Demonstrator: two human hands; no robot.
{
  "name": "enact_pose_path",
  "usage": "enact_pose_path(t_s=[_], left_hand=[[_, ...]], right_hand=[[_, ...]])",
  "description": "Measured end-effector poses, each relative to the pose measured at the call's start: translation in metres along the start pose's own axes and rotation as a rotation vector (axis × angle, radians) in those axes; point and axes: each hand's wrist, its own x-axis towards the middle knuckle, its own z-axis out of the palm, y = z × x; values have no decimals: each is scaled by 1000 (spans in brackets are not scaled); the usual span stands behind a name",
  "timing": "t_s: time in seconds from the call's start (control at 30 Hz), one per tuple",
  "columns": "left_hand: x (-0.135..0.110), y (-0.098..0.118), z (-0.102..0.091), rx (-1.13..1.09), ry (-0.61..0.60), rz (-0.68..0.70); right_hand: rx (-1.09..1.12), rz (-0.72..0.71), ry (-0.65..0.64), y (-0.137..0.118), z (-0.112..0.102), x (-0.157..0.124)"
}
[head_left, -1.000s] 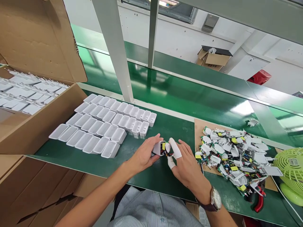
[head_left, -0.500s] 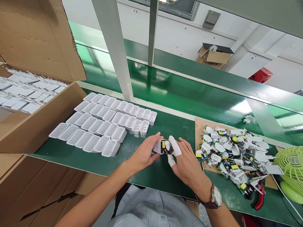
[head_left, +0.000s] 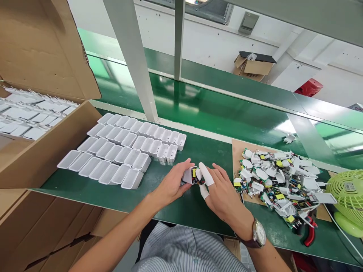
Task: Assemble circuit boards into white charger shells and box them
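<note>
My left hand (head_left: 172, 184) is closed round a small white charger shell (head_left: 187, 175) just above the green table. My right hand (head_left: 219, 190), with white finger cots on thumb and forefinger, pinches a circuit board (head_left: 195, 175) with a yellow part that sits in the shell's open end. Both hands meet at the table's middle, near its front edge. A wristwatch (head_left: 258, 235) is on my right wrist.
Rows of empty white shells (head_left: 119, 151) lie to the left. An open cardboard box (head_left: 42, 147) holds more white parts. A heap of circuit boards (head_left: 279, 181) lies on cardboard at right, with red-handled cutters (head_left: 309, 234) and a green fan (head_left: 348, 200). A green conveyor (head_left: 227, 109) runs behind.
The hands stay together on the shell and board, hardly moving. The view has shifted slightly, so everything sits a little further left and higher.
</note>
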Motion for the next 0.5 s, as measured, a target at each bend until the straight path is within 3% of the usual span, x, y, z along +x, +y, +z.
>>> enact_pose_path(t_s=[0.37, 0.5], left_hand=[[1, -2, 3, 2, 17, 10], [0, -1, 1, 27, 17, 32]], right_hand=[[22, -19, -42, 2, 8, 2], [202, 74, -30, 0, 7, -2]])
